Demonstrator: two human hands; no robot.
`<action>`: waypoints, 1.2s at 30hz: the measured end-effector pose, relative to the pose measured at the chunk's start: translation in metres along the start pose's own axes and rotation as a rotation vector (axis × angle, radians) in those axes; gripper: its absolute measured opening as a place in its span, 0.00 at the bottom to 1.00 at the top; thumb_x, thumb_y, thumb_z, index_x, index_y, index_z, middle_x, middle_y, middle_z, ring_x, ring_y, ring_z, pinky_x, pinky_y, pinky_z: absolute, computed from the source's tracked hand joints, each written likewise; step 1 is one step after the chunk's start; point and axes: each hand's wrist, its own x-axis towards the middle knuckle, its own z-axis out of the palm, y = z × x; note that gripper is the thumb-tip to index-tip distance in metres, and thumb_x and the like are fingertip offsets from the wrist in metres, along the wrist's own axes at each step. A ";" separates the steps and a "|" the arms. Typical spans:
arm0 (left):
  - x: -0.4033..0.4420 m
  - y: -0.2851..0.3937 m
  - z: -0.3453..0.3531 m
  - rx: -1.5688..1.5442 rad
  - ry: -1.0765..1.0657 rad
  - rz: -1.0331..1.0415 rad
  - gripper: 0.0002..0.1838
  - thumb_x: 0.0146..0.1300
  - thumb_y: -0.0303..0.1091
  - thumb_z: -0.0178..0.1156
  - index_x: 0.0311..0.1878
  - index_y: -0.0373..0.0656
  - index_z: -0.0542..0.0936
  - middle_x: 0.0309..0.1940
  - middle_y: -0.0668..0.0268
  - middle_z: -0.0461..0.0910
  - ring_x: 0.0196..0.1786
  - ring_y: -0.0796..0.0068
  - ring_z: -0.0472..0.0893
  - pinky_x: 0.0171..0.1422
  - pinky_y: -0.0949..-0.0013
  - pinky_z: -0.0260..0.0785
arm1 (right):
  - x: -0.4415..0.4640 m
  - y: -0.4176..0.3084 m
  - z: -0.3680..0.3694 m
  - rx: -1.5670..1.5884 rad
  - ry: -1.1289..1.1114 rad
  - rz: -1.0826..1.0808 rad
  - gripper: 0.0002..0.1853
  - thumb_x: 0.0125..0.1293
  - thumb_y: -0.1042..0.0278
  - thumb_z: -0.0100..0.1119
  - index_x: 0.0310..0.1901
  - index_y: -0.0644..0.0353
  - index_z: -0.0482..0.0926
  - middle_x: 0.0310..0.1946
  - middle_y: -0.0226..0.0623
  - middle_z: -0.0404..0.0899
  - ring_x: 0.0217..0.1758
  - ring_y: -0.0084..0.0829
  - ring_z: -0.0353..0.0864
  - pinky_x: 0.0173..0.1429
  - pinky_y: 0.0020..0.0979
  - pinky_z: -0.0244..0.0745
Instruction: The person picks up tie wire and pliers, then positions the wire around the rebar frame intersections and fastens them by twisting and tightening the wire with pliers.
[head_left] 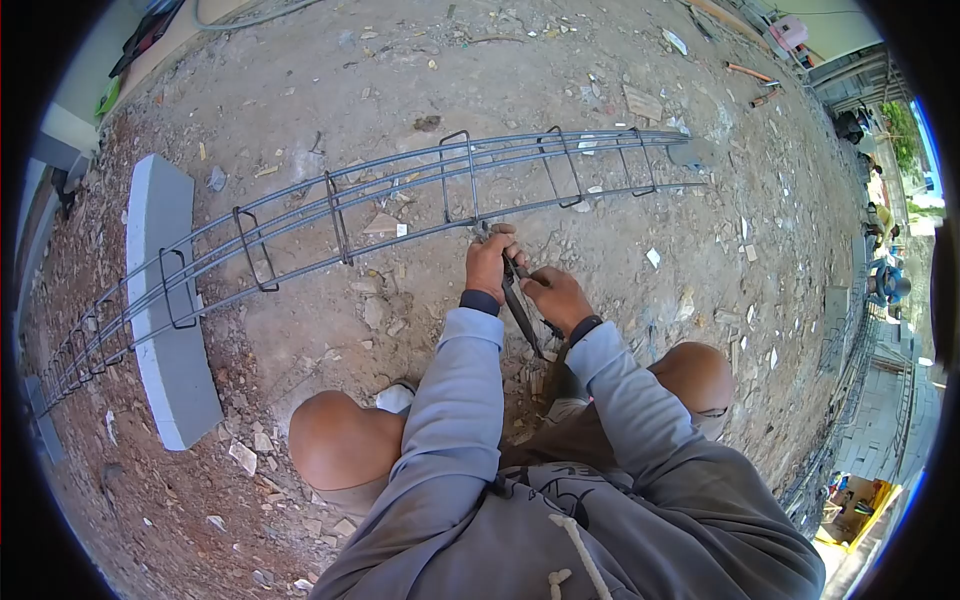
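Observation:
Just below the rebar cage (pixel 420 232), my left hand (pixel 488 265) is closed around the upper end of a pair of dark, long-handled pincers (pixel 519 312). The fingertips come close to the lowest bar, beside a square stirrup. To the right and slightly lower, my right hand (pixel 558 298) is closed too, its thumb and fingers pressed at the pincers' handles. The jaws are covered by my fingers, and any wire there is too small to make out. Long thin bars and several square stirrups form the cage, which stretches across in front of me.
A pale grey block (pixel 172 310) supports the cage on the left. Rubble and chips litter the dirt ground (pixel 330 85). Orange pipe pieces (pixel 750 73) lie at the upper right. Far right, people (pixel 884 280) are near a block wall (pixel 878 400). My bent knees (pixel 345 440) flank my arms.

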 end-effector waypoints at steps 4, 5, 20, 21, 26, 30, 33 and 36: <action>0.003 -0.007 0.007 0.081 0.171 0.053 0.02 0.56 0.28 0.54 0.31 0.41 0.74 0.17 0.69 0.68 0.20 0.72 0.72 0.25 0.66 0.67 | -0.036 0.002 0.032 -0.394 0.142 -0.095 0.34 0.53 0.62 0.57 0.59 0.69 0.57 0.52 0.64 0.68 0.55 0.60 0.71 0.56 0.48 0.70; 0.004 -0.011 0.009 0.136 0.232 0.074 0.01 0.56 0.27 0.54 0.30 0.42 0.74 0.16 0.69 0.68 0.19 0.72 0.72 0.24 0.67 0.66 | -0.035 0.007 0.036 -0.388 0.148 -0.060 0.31 0.54 0.63 0.57 0.56 0.69 0.59 0.50 0.63 0.69 0.53 0.60 0.73 0.55 0.48 0.71; -0.022 -0.009 -0.011 -0.175 -0.156 -0.144 0.25 0.65 0.50 0.53 0.54 0.37 0.73 0.45 0.53 0.78 0.53 0.55 0.77 0.55 0.53 0.73 | -0.014 0.018 -0.003 0.913 -0.884 0.251 0.16 0.63 0.58 0.57 0.42 0.65 0.75 0.30 0.41 0.80 0.32 0.35 0.81 0.36 0.34 0.77; -0.023 -0.007 -0.006 -0.181 -0.143 -0.138 0.24 0.65 0.48 0.53 0.53 0.37 0.73 0.44 0.54 0.79 0.50 0.57 0.78 0.53 0.55 0.74 | -0.011 0.017 -0.006 0.831 -0.878 0.259 0.18 0.62 0.55 0.58 0.43 0.65 0.76 0.31 0.42 0.80 0.33 0.36 0.82 0.37 0.35 0.77; -0.018 -0.010 -0.019 -0.049 -0.056 -0.070 0.17 0.63 0.39 0.56 0.49 0.37 0.76 0.34 0.59 0.80 0.36 0.65 0.82 0.41 0.63 0.78 | 0.001 0.014 -0.008 -0.022 -0.494 0.117 0.36 0.48 0.37 0.66 0.43 0.67 0.77 0.35 0.49 0.81 0.41 0.44 0.82 0.50 0.40 0.75; -0.005 -0.011 -0.011 0.113 0.040 0.085 0.11 0.63 0.37 0.57 0.43 0.39 0.76 0.27 0.65 0.77 0.28 0.69 0.79 0.38 0.64 0.75 | -0.010 0.006 0.002 -0.330 -0.171 0.020 0.41 0.46 0.39 0.67 0.52 0.68 0.70 0.45 0.54 0.77 0.50 0.49 0.78 0.55 0.43 0.72; -0.002 -0.020 -0.001 0.022 0.105 0.124 0.08 0.63 0.36 0.57 0.37 0.41 0.76 0.23 0.68 0.74 0.24 0.73 0.74 0.29 0.67 0.70 | -0.028 0.015 0.031 -0.411 0.075 -0.018 0.37 0.51 0.50 0.64 0.56 0.66 0.63 0.50 0.51 0.73 0.54 0.52 0.75 0.55 0.48 0.70; 0.004 -0.027 0.004 0.245 0.375 0.141 0.10 0.65 0.38 0.55 0.34 0.41 0.74 0.21 0.68 0.72 0.23 0.75 0.72 0.27 0.69 0.67 | -0.026 0.025 0.054 -0.314 0.180 0.101 0.26 0.54 0.58 0.59 0.51 0.66 0.67 0.47 0.56 0.75 0.53 0.53 0.75 0.54 0.49 0.69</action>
